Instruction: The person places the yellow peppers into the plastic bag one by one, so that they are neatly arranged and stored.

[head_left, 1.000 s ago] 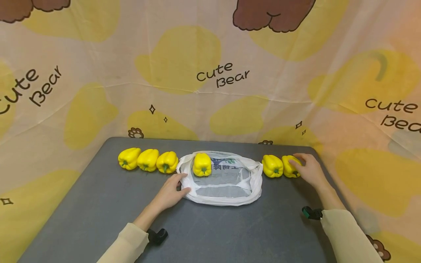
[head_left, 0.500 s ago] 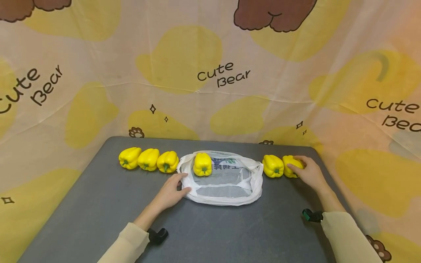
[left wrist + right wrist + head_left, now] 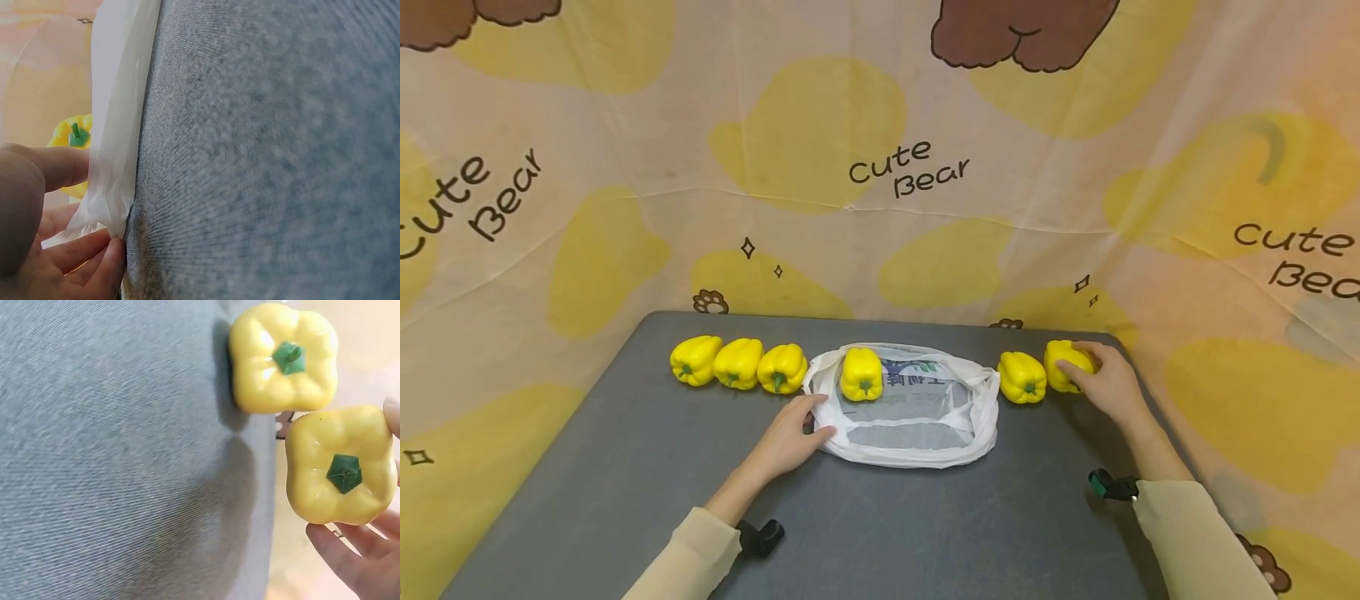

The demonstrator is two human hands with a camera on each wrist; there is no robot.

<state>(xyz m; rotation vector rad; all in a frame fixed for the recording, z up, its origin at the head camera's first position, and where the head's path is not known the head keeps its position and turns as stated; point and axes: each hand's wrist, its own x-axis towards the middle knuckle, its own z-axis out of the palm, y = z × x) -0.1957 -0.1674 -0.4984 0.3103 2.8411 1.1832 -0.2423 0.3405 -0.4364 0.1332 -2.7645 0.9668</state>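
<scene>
My right hand (image 3: pixel 1108 385) holds a yellow bell pepper (image 3: pixel 1067 367) at the right end of the row, thumb on one side and fingers on the other. In the right wrist view this bell pepper (image 3: pixel 342 467) hangs above the table with its green stem facing the camera. Beside it stands another bell pepper (image 3: pixel 1022 379). My left hand (image 3: pixel 788 439) grips the left rim of a white plastic bag (image 3: pixel 910 457), whose mouth is spread wide. The left wrist view shows fingertips (image 3: pixel 112 256) at the bag's edge. One bell pepper (image 3: pixel 861 375) sits inside the bag at its left.
Left of the bag stand three more yellow bell peppers (image 3: pixel 737 364) in a row along the back of the grey table (image 3: pixel 895 533). A patterned cloth backdrop (image 3: pixel 820 275) rises behind the table and along its sides.
My right hand has closed around the rightmost bell pepper and raised it slightly off the table. The left hand and the bag have stayed in place.
</scene>
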